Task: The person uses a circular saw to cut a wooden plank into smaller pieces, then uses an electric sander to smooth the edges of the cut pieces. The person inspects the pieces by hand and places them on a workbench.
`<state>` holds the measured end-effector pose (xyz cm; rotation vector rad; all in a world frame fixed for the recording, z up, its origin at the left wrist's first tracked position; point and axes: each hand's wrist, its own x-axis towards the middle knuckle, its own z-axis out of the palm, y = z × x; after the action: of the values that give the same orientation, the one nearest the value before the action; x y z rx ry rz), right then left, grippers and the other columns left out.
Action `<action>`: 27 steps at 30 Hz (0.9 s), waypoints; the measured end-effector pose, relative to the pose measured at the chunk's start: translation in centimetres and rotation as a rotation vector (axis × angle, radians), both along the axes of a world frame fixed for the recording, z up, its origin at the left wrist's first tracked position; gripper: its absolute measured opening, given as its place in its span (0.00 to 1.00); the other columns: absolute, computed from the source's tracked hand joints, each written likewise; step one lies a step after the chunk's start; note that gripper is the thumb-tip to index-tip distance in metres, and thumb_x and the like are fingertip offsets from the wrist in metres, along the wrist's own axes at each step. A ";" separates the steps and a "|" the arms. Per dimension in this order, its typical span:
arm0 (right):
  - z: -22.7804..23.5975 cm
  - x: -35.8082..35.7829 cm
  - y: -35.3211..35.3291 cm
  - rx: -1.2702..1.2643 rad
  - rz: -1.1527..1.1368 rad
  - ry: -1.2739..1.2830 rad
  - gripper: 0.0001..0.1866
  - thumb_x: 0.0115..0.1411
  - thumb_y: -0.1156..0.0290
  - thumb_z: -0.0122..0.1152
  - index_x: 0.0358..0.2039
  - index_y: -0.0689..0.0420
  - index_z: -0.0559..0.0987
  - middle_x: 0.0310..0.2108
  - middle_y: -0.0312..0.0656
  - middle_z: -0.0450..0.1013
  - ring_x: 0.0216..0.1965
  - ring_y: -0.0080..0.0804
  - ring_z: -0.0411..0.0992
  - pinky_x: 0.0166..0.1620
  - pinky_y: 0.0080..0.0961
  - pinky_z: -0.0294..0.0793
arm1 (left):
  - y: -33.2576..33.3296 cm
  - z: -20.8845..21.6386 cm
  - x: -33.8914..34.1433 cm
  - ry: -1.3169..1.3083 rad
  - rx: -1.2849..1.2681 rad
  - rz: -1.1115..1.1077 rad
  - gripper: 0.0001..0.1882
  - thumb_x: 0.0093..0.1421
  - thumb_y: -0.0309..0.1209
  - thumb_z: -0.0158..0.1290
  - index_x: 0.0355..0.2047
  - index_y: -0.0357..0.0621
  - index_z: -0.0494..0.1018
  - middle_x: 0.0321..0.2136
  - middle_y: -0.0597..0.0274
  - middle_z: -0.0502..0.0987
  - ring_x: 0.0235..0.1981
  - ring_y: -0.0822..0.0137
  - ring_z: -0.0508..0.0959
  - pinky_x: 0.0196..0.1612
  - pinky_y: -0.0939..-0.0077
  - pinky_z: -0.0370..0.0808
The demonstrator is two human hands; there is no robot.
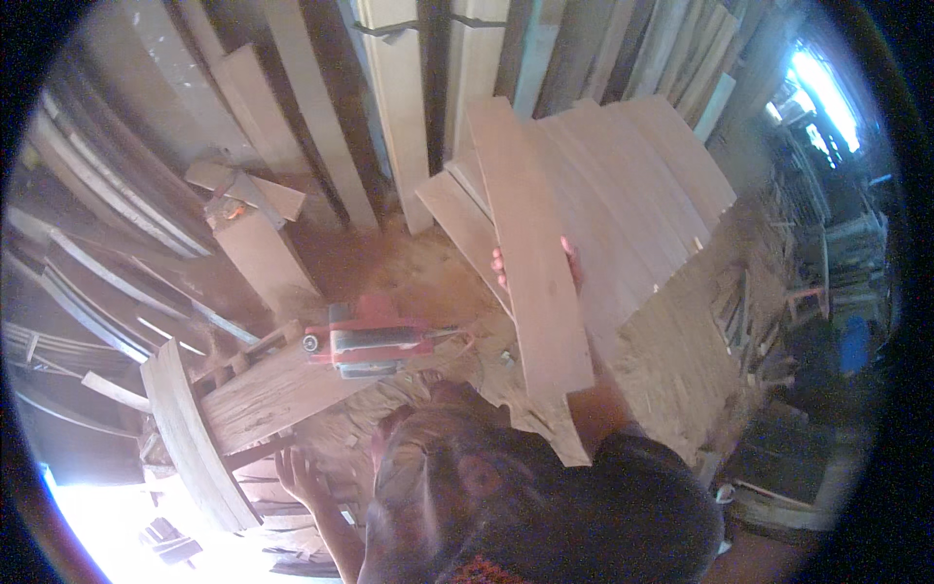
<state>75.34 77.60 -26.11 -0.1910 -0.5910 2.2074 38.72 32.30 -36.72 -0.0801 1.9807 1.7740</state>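
A long, flat wooden board [533,243] is gripped in my right hand [573,261], which is closed around it from beneath, fingertips showing at both long edges. The board overlaps a stack of wide wooden boards [632,185] in my view. My left hand [300,477] is low on the left with its fingers apart and holds nothing. It is nearest to a curved-looking plank [190,428] and some scraps. Between the hands and farther off, a red and black power tool [375,341], resembling an electric planer, rests by a rough wooden plank [282,399].
Tall planks [389,107] lean along the far side. A wooden block [261,258] with a tool and offcuts on it stands at far left. Sawdust and shavings [681,380] cover the floor. Piled wood strips [749,331] lie at right, and a bright opening [117,535] shows at lower left.
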 end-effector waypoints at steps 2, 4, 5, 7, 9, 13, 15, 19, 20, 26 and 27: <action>0.9 -3.7 -0.9 0.036 0.033 0.035 0.48 0.72 0.35 0.45 0.72 0.69 0.63 0.62 0.68 0.69 0.58 0.56 0.73 0.58 0.45 0.80 | 4.1 3.2 0.2 0.111 0.041 -0.068 0.35 0.67 0.34 0.61 0.72 0.38 0.64 0.63 0.53 0.76 0.60 0.59 0.77 0.58 0.65 0.78; 1.8 -7.3 -2.0 0.015 0.083 0.046 0.50 0.72 0.34 0.46 0.73 0.69 0.61 0.65 0.69 0.66 0.58 0.56 0.73 0.59 0.45 0.80 | 7.7 6.9 1.4 0.296 0.045 -0.175 0.33 0.67 0.30 0.62 0.69 0.34 0.67 0.62 0.55 0.76 0.59 0.61 0.78 0.57 0.67 0.78; 2.1 -9.2 -2.6 -0.016 0.117 0.041 0.50 0.72 0.34 0.46 0.74 0.69 0.60 0.66 0.68 0.65 0.58 0.55 0.73 0.59 0.45 0.80 | 8.8 9.0 2.2 0.369 0.005 -0.266 0.33 0.66 0.31 0.63 0.69 0.34 0.67 0.63 0.54 0.76 0.60 0.60 0.78 0.58 0.65 0.78; 3.1 -13.1 -3.5 -0.076 0.249 0.092 0.52 0.70 0.32 0.48 0.74 0.69 0.59 0.65 0.65 0.67 0.58 0.53 0.74 0.60 0.47 0.80 | 10.8 13.3 4.2 0.302 0.250 -0.394 0.35 0.65 0.33 0.67 0.68 0.34 0.68 0.65 0.50 0.75 0.62 0.56 0.78 0.59 0.63 0.78; 3.9 -17.6 -4.6 -0.097 0.413 0.133 0.55 0.67 0.30 0.49 0.74 0.70 0.59 0.62 0.61 0.70 0.57 0.50 0.76 0.61 0.51 0.80 | 11.2 17.5 5.0 0.698 0.107 -0.794 0.43 0.62 0.41 0.71 0.70 0.34 0.66 0.69 0.43 0.71 0.69 0.49 0.72 0.65 0.56 0.73; 4.6 -26.4 -10.2 -0.033 0.563 -0.116 0.53 0.66 0.30 0.51 0.71 0.69 0.64 0.55 0.53 0.74 0.51 0.41 0.77 0.55 0.45 0.81 | 10.7 21.1 7.5 0.935 -0.007 -0.951 0.48 0.60 0.39 0.70 0.75 0.35 0.59 0.72 0.37 0.65 0.75 0.41 0.64 0.73 0.50 0.63; 4.2 -29.9 -14.0 -0.006 0.509 -0.380 0.48 0.66 0.31 0.53 0.64 0.66 0.69 0.51 0.49 0.74 0.50 0.38 0.76 0.51 0.43 0.80 | 9.3 20.4 7.1 0.900 -0.076 -0.793 0.46 0.60 0.33 0.67 0.75 0.35 0.59 0.74 0.35 0.62 0.75 0.41 0.63 0.73 0.51 0.64; 1.8 -35.0 -21.0 0.289 0.359 -0.596 0.37 0.70 0.38 0.60 0.61 0.59 0.70 0.47 0.44 0.75 0.44 0.34 0.78 0.45 0.33 0.80 | 3.9 17.6 5.5 0.702 -0.040 -0.493 0.43 0.59 0.23 0.60 0.75 0.34 0.60 0.71 0.33 0.66 0.71 0.37 0.68 0.70 0.50 0.69; 1.2 -36.0 -21.4 0.171 0.397 -0.669 0.35 0.71 0.39 0.60 0.61 0.58 0.71 0.47 0.43 0.76 0.44 0.33 0.78 0.44 0.32 0.79 | 2.5 17.2 5.2 0.695 -0.051 -0.391 0.41 0.64 0.22 0.58 0.77 0.41 0.58 0.67 0.38 0.73 0.61 0.39 0.80 0.60 0.55 0.80; -1.0 -38.9 -25.1 0.248 0.606 -0.783 0.24 0.65 0.55 0.73 0.55 0.53 0.79 0.44 0.32 0.79 0.40 0.22 0.77 0.36 0.23 0.75 | -7.9 13.0 2.9 -0.233 0.565 0.154 0.31 0.72 0.31 0.57 0.71 0.32 0.65 0.64 0.48 0.75 0.60 0.54 0.80 0.64 0.56 0.77; -1.0 -39.1 -25.6 0.328 0.635 -0.827 0.24 0.64 0.56 0.73 0.55 0.53 0.78 0.44 0.33 0.79 0.39 0.23 0.78 0.34 0.23 0.75 | -9.2 12.1 2.9 -0.296 0.604 0.212 0.32 0.71 0.33 0.58 0.71 0.32 0.65 0.64 0.48 0.75 0.60 0.54 0.80 0.64 0.56 0.77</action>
<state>36.22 52.02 -27.08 -0.8601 -1.6347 2.5258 41.61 23.06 -24.65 -0.3388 1.2115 2.2697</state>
